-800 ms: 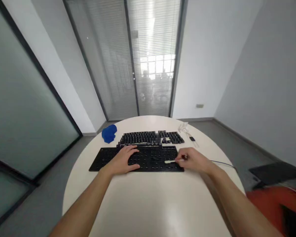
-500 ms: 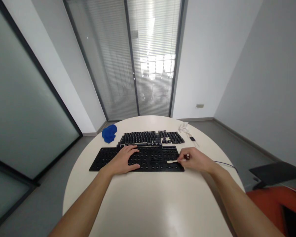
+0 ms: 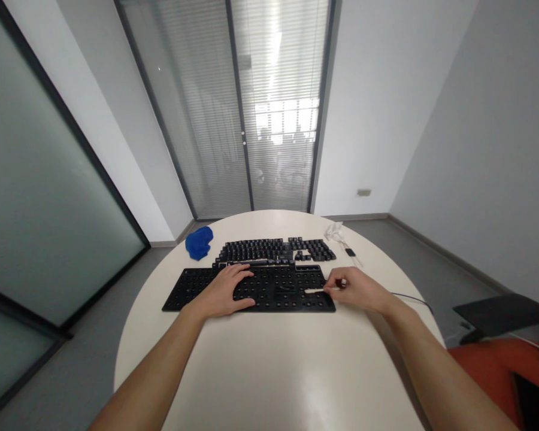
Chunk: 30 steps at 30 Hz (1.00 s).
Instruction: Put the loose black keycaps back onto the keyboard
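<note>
Keeping the left hand (image 3: 224, 292) spread wide on the black, flat plastic keyboard body (image 3: 272, 294), which lies on the round white table (image 3: 260, 365), should help stop it sliding. The right hand (image 3: 327, 288) pinches a thin white stick with a fat tip (image 3: 314, 291) over the keyboard's right part, so small, soft strokes around the little posts seem best. Just behind lie rows of small black plastic keycaps (image 3: 255, 249); try not to bump them.
</note>
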### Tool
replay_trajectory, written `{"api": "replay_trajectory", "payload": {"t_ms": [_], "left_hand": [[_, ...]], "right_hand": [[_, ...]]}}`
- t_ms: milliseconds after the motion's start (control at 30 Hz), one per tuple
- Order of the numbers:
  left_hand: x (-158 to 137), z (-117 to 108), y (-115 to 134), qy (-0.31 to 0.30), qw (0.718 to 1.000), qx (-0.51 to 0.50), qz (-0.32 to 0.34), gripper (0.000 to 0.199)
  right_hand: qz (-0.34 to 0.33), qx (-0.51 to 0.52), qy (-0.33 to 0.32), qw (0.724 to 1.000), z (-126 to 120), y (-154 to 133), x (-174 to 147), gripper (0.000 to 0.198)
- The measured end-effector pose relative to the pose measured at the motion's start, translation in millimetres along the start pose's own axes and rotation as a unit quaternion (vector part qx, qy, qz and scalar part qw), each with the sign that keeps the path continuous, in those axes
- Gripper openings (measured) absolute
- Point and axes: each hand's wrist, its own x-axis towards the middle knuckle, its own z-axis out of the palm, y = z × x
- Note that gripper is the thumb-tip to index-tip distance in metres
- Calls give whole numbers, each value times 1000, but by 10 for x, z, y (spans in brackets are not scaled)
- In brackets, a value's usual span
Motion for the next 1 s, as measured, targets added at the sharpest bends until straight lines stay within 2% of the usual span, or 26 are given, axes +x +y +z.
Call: {"api": "replay_trajectory", "payload": {"t_ms": [500,1000], "left_hand": [[4,9,-3,-6,1000,3,-1,62],[7,3,5,-5,1000,0,-1,61]], "right_hand": [[-22,-16,17,1000,9,30,24,17],[-17,-21,39,999,-1,50,49,31]]}}
